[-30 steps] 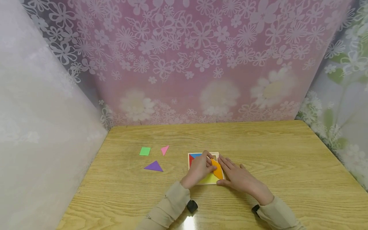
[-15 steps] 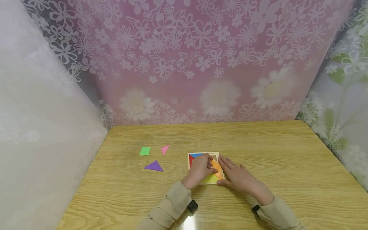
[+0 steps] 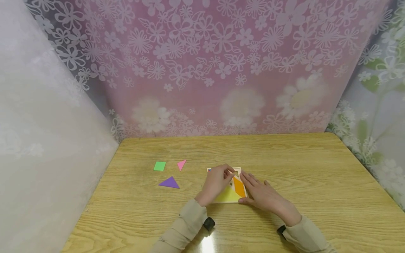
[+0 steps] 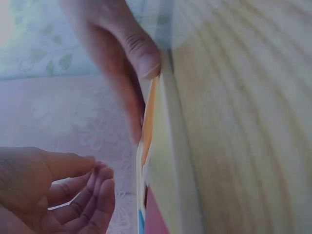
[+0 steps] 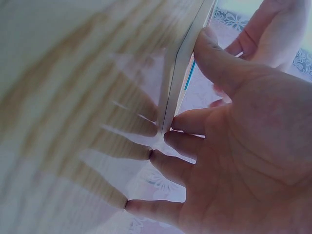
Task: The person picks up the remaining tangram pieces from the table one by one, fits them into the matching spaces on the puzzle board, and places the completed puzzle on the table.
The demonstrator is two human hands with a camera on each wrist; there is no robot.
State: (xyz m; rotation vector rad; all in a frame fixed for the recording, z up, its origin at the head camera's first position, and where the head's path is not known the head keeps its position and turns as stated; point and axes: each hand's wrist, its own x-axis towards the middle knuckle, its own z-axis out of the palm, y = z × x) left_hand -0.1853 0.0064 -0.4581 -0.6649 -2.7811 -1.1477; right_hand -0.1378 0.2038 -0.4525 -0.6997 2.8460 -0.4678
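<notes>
A shallow wooden tangram tray [image 3: 239,170] lies on the table. An orange parallelogram [image 3: 239,187] sits along its right side, touching no finger of the left hand that I can see. Beside it lies a yellow triangle [image 3: 228,196]; the blue and red pieces are mostly hidden by the left hand. My left hand [image 3: 216,181] hovers over the tray, and the left wrist view shows its fingers loosely bent with nothing between them. My right hand [image 3: 264,196] rests on the table, its straight fingertips and thumb against the tray's edge [image 5: 171,97].
Left of the tray lie a green square [image 3: 159,166], a small pink triangle [image 3: 181,165] and a purple triangle [image 3: 169,183]. The wooden table [image 3: 300,158] meets a pink flowered curtain [image 3: 202,88] at the back. White sheeting [image 3: 47,140] bounds the left side.
The orange parallelogram has gone down into the tray from its raised tilt. My left hand has let go of it and shifted slightly left. The right hand stays put.
</notes>
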